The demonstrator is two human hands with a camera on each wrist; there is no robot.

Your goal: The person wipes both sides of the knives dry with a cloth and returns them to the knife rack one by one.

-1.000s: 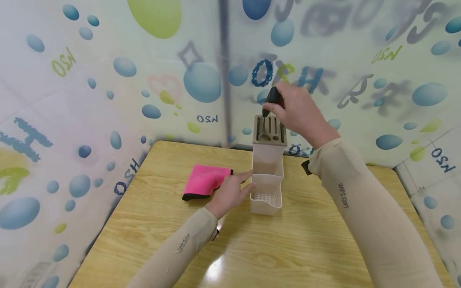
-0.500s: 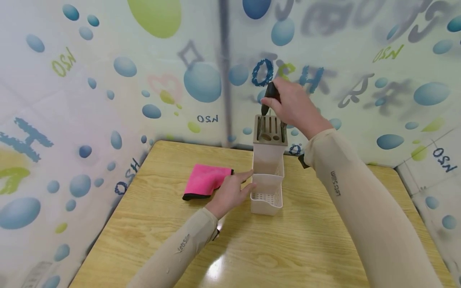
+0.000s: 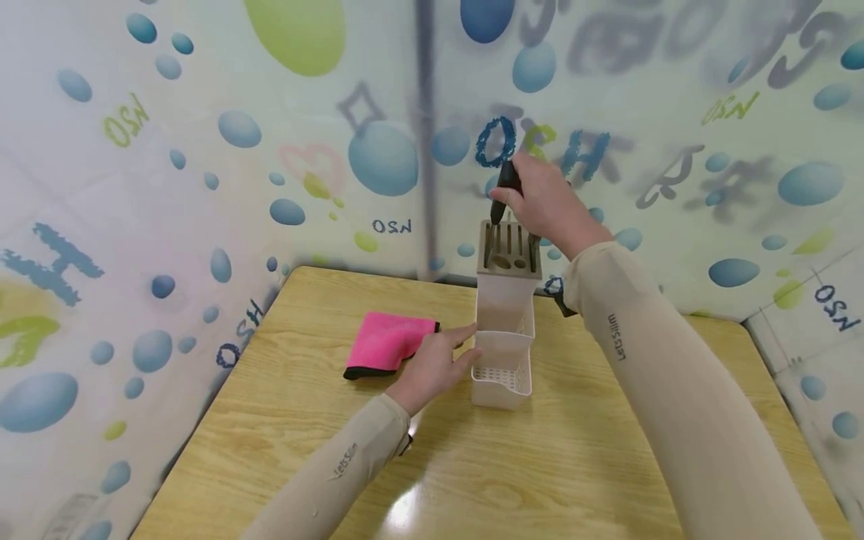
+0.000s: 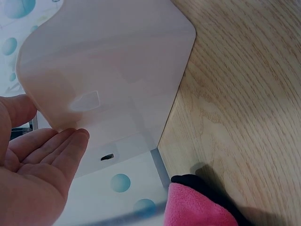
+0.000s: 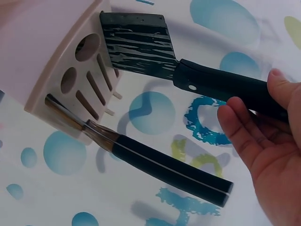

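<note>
A pale plastic knife holder (image 3: 505, 304) stands on the table, with a brown slotted top (image 3: 511, 264) and stepped open compartments in front. My right hand (image 3: 548, 196) grips the black handle of a broad-bladed knife (image 5: 141, 44) above it. The blade's end is at the outermost slot on the left; most of the blade shows outside. A second black-handled utensil (image 5: 169, 169) sits in the slot at the opposite side, its lower part hidden. Against the left wall of the holder, my left hand (image 3: 432, 366) rests with extended fingers (image 4: 70, 146) touching near the rim.
Left of the holder lies a folded pink cloth (image 3: 388, 341) with black edging, close to my left hand. The wooden table (image 3: 594, 450) meets patterned walls (image 3: 378, 247) at its back, close behind the holder.
My right hand and forearm have shifted slightly left, and the knife handle stands a little more upright. The left hand keeps its place on the holder. The head view has moved slightly.
</note>
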